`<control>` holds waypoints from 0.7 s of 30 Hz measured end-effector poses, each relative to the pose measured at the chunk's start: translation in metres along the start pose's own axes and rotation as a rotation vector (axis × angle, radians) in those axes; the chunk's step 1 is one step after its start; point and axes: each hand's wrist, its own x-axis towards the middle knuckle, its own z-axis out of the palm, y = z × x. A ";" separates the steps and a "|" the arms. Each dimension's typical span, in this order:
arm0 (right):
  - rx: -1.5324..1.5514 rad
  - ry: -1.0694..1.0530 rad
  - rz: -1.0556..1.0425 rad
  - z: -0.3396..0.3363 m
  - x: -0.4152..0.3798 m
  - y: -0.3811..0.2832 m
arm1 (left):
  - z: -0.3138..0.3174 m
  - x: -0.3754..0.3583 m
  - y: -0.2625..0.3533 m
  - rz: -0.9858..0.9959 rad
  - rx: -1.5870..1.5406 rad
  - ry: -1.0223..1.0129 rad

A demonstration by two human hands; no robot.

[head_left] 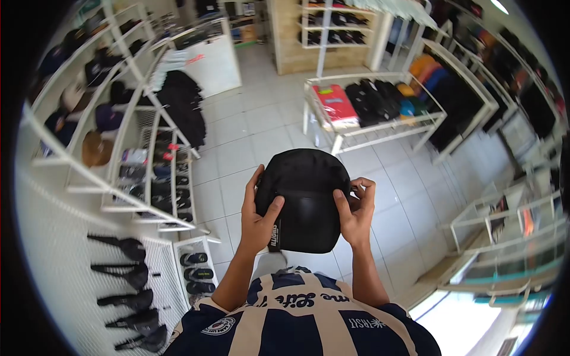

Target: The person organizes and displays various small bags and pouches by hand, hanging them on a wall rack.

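Note:
A small black bag [306,204] with a rounded top hangs in front of my chest, held up between both hands. Its front has a smooth panel, and a tag with white lettering shows at its lower left. My left hand [258,216] grips the left side, thumb on the front and fingers around the edge. On the opposite side my right hand [355,215] holds the bag with the thumb pressed on its front; some of its fingers are bent behind the edge and partly hidden. The back of the bag is out of sight.
White shelves [127,101] with caps and sandals line the left side. Dark pouches [127,296] hang on a mesh panel at lower left. A low white display table [380,139] ahead carries folded clothes and black bags. Clothing racks [466,65] stand at right.

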 end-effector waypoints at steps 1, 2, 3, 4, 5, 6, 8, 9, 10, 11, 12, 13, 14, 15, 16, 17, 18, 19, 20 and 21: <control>-0.079 0.044 -0.001 -0.011 0.003 0.008 | 0.013 0.009 -0.005 -0.037 -0.025 -0.036; -0.160 0.085 -0.006 -0.021 0.008 0.014 | 0.027 0.020 -0.011 -0.070 -0.050 -0.069; -0.227 0.165 -0.016 -0.029 0.012 0.019 | 0.041 0.029 -0.017 -0.113 -0.089 -0.088; -0.242 0.204 -0.009 -0.036 0.017 0.023 | 0.054 0.039 -0.027 -0.122 -0.101 -0.128; -0.254 0.175 0.038 -0.044 0.024 0.025 | 0.068 0.051 -0.040 -0.138 -0.120 -0.104; -0.266 0.141 0.085 -0.050 0.031 0.029 | 0.082 0.062 -0.053 -0.156 -0.139 -0.075; -0.334 0.117 0.151 -0.061 0.049 0.044 | 0.108 0.086 -0.080 -0.176 -0.144 -0.082; -0.419 0.095 0.047 -0.067 0.062 0.058 | 0.122 0.100 -0.096 -0.172 -0.140 -0.051; -0.505 0.065 -0.058 -0.073 0.077 0.072 | 0.137 0.114 -0.109 -0.168 -0.138 -0.014; -0.525 0.069 -0.057 -0.078 0.090 0.079 | 0.149 0.129 -0.117 -0.199 -0.173 -0.031; -0.483 0.051 0.075 -0.082 0.105 0.083 | 0.163 0.145 -0.129 -0.206 -0.192 -0.034; -0.436 0.035 0.208 -0.086 0.125 0.086 | 0.176 0.163 -0.144 -0.236 -0.236 -0.028; -0.452 0.038 0.214 -0.089 0.148 0.086 | 0.189 0.180 -0.156 -0.271 -0.278 -0.021; -0.399 0.035 0.360 -0.093 0.168 0.083 | 0.201 0.195 -0.166 -0.290 -0.291 -0.015; -0.343 0.030 0.503 -0.099 0.188 0.082 | 0.213 0.213 -0.175 -0.287 -0.246 0.006; -0.355 0.023 0.506 -0.105 0.207 0.086 | 0.225 0.232 -0.185 -0.275 -0.199 0.024; -0.326 0.029 0.465 -0.112 0.227 0.093 | 0.239 0.250 -0.194 -0.271 -0.206 0.031; -0.294 0.036 0.427 -0.119 0.246 0.101 | 0.253 0.267 -0.203 -0.242 -0.198 0.038; -0.294 0.034 0.433 -0.126 0.264 0.109 | 0.265 0.278 -0.208 -0.222 -0.183 0.042; -0.273 0.074 0.426 -0.134 0.282 0.117 | 0.277 0.292 -0.210 -0.234 -0.175 0.042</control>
